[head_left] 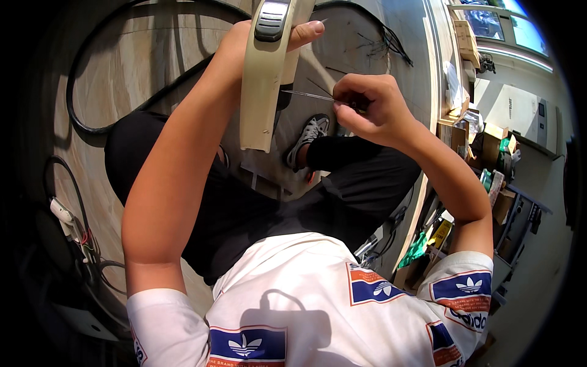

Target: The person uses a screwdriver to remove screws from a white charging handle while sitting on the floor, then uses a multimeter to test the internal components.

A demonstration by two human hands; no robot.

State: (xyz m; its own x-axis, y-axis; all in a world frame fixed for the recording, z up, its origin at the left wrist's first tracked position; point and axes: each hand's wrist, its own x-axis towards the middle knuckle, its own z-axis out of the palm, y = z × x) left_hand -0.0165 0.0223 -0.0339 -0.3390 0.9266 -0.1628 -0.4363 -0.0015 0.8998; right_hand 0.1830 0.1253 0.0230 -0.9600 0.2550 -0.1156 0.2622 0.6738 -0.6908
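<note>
My left hand (233,52) is wrapped round a long cream plastic housing (262,92) with a black ridged button (273,19) near its upper end. It looks like the handle shell of a charging connector. One digit shows past its right side; the rest are hidden behind it. My right hand (373,105), fingers curled in a pinch, grips a thin metal rod (309,95), like a screwdriver shaft. The rod points left, its far end meeting a dark part beside the housing. Whatever sits inside my right fist is mostly hidden.
A thick black cable (74,79) loops over the tiled floor. Frayed wire ends (394,46) lie at the top right. Left stands a white plug-like part (61,211) with coloured wires. Boxes (494,144) and a white cabinet (520,113) line the right; my shoe (310,136) is below.
</note>
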